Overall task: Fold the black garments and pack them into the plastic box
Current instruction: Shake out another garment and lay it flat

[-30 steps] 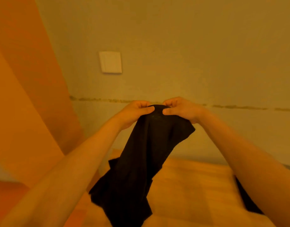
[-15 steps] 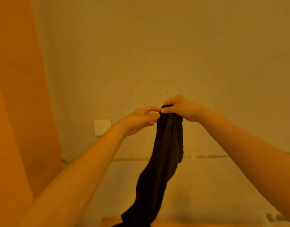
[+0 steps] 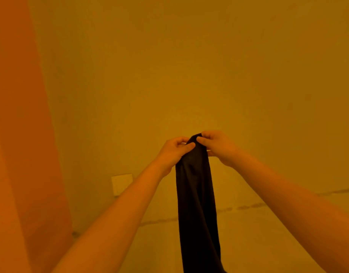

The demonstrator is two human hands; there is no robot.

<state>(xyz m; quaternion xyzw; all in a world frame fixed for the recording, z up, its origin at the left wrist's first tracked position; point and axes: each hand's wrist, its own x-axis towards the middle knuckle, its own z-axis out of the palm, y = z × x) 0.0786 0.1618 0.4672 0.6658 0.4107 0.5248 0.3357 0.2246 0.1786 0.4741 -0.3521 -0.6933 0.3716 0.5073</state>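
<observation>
Plain wall [image 3: 189, 66] behind, box unseen. Left hand [image 3: 174, 149] and right hand [image 3: 217, 146] pinch black garment [image 3: 197, 203] top, fingers curled tight. Spread hands apart along the edge before folding.

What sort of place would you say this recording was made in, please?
Probably an ordinary indoor room, perhaps at home: a plain painted wall with a wall switch plate, and both hands holding up a black garment. Nothing more is visible.
</observation>
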